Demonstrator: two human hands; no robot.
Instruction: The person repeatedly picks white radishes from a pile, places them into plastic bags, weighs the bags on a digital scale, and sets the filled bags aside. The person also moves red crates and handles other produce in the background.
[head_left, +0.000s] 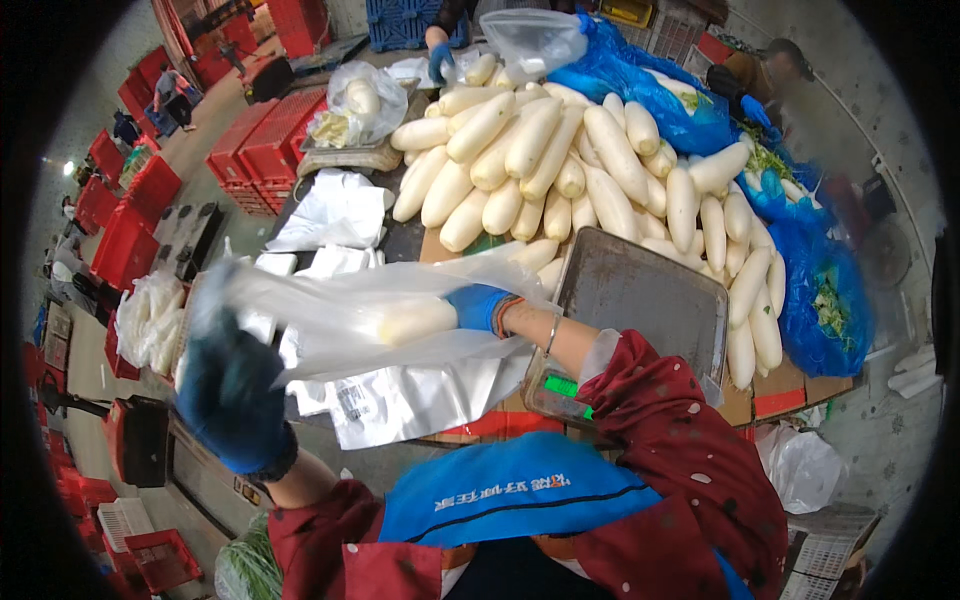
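My left hand (232, 390), in a dark blue-green work glove, is blurred and grips the far left end of a clear plastic bag (315, 300). My right hand (480, 307), in a blue glove, reaches inside the bag's mouth and holds a white radish (416, 321) lying within the plastic. Beneath the bag are white printed plastic bags (405, 401) in stacks. To the right of my right hand sits a metal weighing scale (645, 292) with a green display, partly behind my forearm. Past it rises a large pile of white radishes (525, 150).
Blue plastic bags (817, 300) with greens border the pile on the right. A second scale (352, 157) holds a bagged item at the back left. Stacked red crates (262, 142) stand beyond the table. A co-worker's gloved hand (441, 64) is at the back; another person (772, 71) is at the right.
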